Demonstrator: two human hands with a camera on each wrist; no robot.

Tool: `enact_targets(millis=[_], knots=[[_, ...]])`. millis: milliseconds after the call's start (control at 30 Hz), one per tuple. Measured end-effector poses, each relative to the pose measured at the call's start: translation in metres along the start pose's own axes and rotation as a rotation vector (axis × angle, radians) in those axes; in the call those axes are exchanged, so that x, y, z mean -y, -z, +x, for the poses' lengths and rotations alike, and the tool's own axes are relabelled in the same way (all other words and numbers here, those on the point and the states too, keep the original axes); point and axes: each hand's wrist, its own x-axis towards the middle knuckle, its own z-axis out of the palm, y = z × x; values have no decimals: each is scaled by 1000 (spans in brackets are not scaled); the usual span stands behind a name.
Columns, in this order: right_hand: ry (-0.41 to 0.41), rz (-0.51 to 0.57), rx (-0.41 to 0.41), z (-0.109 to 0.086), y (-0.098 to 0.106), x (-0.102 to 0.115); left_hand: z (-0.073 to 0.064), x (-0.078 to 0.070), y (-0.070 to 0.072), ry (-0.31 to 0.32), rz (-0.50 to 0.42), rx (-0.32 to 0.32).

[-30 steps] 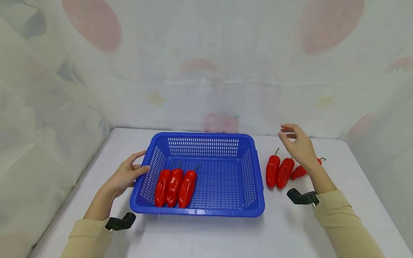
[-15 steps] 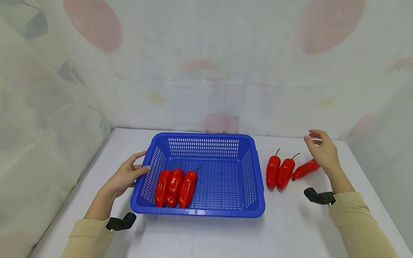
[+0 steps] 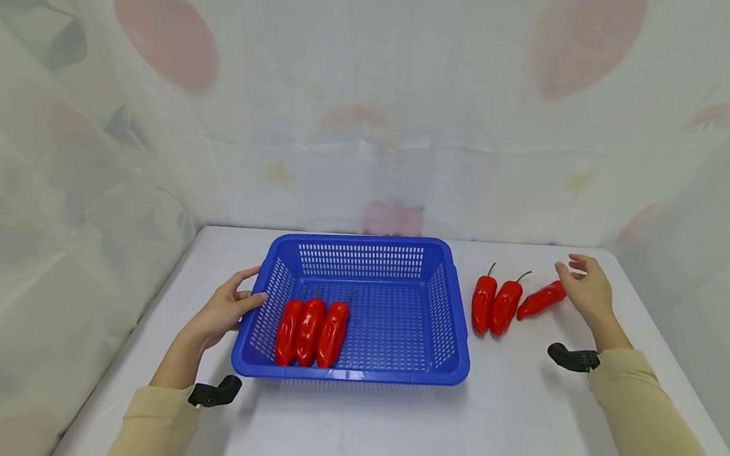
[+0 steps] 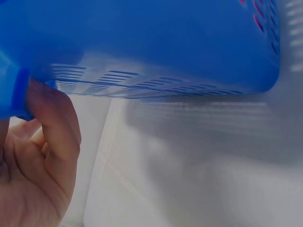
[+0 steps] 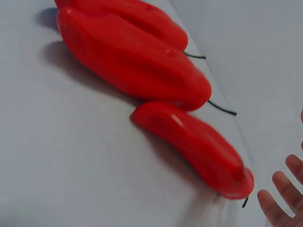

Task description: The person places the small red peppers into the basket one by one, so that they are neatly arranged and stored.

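My left hand [image 3: 222, 310] grips the left rim of a blue plastic basket [image 3: 354, 376], thumb over the top and fingers beneath the rim in the left wrist view. Inside the basket, on its left side, three red chili peppers [image 3: 310, 331] lie side by side. My right hand [image 3: 591, 290] hovers at the stem end of a slanted red chili pepper [image 5: 194, 146], its fingers slightly bent and holding nothing. In the right wrist view the fingertips [image 5: 272, 206] are just beside that pepper's stem end. Contact between them is not visible.
Two more red chili peppers, a left one [image 3: 483, 305] and a right one [image 3: 505, 308], lie side by side between the basket and the slanted pepper. Everything stands on a white table [image 3: 401, 435]. A pale patterned sheet [image 3: 474, 122] rises behind it and at both sides.
My right hand has moved rightward past the two paired peppers, then down toward the slanted pepper's stem end. The left hand and the basket have stayed in place.
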Motion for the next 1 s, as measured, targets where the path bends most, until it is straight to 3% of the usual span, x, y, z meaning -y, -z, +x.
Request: enact_targets(millis=[267,533,1000], knots=[[-92,43,24,-3,-2,-20,0,0,0,3,-14,3],[-222,-35,94,-9,-5,-24,0,-1,0,7,-30,9],[-291,-69,204,-14,-10,-21,0,0,0,0,-9,-2]])
